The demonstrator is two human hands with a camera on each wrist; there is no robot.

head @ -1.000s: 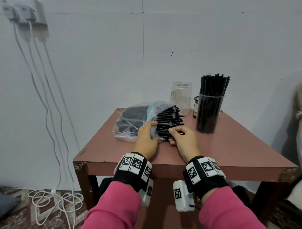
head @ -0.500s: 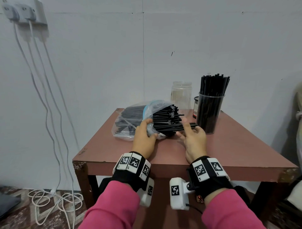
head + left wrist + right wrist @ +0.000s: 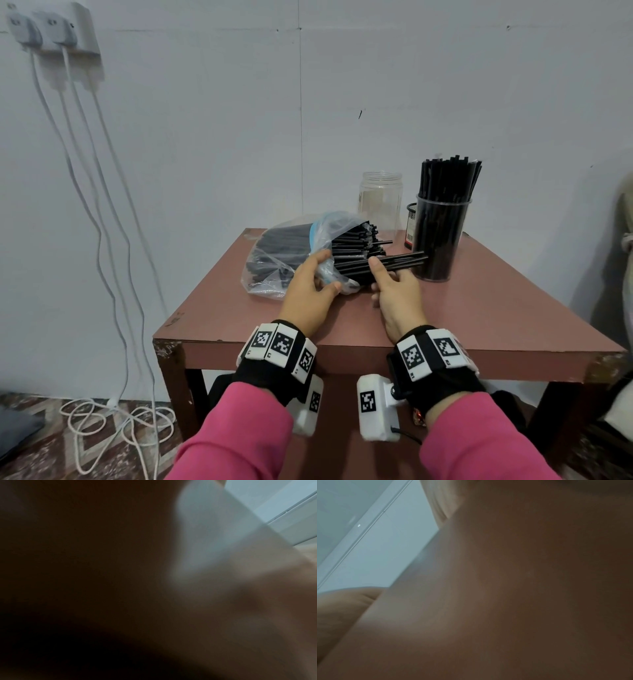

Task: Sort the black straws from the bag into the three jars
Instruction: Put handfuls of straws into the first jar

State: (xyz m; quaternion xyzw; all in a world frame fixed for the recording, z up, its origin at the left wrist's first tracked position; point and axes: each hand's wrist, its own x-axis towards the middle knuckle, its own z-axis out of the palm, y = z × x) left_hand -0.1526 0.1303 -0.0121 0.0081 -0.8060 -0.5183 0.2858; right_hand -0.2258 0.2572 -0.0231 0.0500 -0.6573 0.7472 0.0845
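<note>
A clear plastic bag [image 3: 274, 253] full of black straws lies on its side on the brown table [image 3: 479, 308], its mouth facing right. My left hand [image 3: 317, 277] grips the bag near its mouth. My right hand [image 3: 387, 277] pinches a small bunch of black straws [image 3: 394, 262] partly drawn out of the bag toward the right. A clear jar [image 3: 440, 236] packed with upright black straws stands just beyond their tips. An empty clear jar [image 3: 380, 202] stands behind the bag. A black mesh holder [image 3: 410, 222] peeks out between the two jars. Both wrist views are dark and blurred.
The table stands against a white wall. White cables [image 3: 102, 240] hang from wall plugs [image 3: 51, 27] at the left and coil on the patterned floor. Bare table surface [image 3: 496, 318] lies at the right front. A pale object [image 3: 625, 222] shows at the right edge.
My right hand has pulled a bunch of straws out of the bag to the right, toward the full jar. The left hand has kept its hold on the bag.
</note>
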